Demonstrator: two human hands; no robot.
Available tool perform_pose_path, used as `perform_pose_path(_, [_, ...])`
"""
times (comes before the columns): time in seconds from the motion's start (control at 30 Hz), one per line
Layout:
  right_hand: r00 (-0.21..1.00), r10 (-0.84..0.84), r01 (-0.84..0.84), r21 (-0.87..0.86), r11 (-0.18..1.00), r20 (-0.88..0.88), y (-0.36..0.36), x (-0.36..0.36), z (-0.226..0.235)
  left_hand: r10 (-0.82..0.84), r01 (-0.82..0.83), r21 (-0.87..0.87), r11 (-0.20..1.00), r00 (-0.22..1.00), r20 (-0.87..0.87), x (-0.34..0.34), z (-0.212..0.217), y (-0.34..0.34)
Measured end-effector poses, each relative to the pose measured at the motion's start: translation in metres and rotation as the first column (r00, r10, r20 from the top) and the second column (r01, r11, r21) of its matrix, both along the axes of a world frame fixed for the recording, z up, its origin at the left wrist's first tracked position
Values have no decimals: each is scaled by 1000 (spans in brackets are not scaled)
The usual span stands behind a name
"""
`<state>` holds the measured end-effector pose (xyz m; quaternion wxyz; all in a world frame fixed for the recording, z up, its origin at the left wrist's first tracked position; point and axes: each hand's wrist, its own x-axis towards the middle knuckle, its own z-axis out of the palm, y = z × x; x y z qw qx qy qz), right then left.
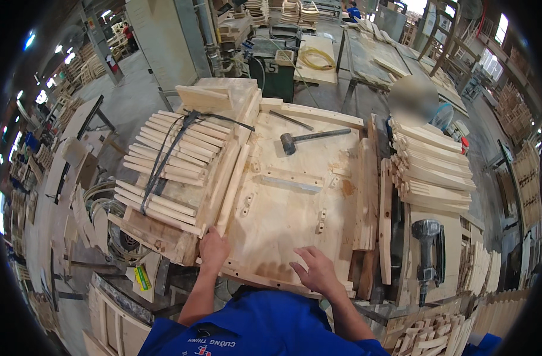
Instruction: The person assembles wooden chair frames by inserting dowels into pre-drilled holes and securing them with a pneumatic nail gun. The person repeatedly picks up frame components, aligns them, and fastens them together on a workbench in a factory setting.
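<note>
My left hand is closed at the near end of a long pale wooden rail, fingers curled and partly hidden. That rail lies along the left side of a light wooden work board. Over the board's near right part my right hand hovers, holding nothing, its fingers apart. Small drilled wooden blocks sit on the board, along with a crosswise wooden strip. Toward the back lies a black-headed mallet with a dark handle, and a thin dark rod.
At the left, several wooden slats lie under black straps. Curved wooden pieces are stacked at the right, with a nail gun nearer. A yellow hose lies coiled behind. A person with a blurred head is at the back right.
</note>
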<state>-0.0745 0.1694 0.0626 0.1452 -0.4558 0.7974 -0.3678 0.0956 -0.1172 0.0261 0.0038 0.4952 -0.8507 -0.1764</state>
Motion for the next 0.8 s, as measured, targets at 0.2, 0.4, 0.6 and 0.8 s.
perform_pose_path(0.2, [988, 152, -151, 76, 986, -18, -31, -17, 5, 98, -98, -2, 995, 995, 29, -1, 5, 1])
perform_pose_path(0.4, [942, 335, -334, -49, 941, 13, -128, -37, 34, 163, -167, -51, 985, 984, -76, 28, -1, 20])
perform_pose_path(0.6, [900, 332, -391, -186, 902, -281, -291, -15, 78, 229, -309, -193, 931, 908, -350, 36, -24, 36])
perform_pose_path(0.8, [750, 370, -438, 7, 899, -548, -375, 4, 79, 235, -348, -291, 891, 902, -361, 35, -30, 40])
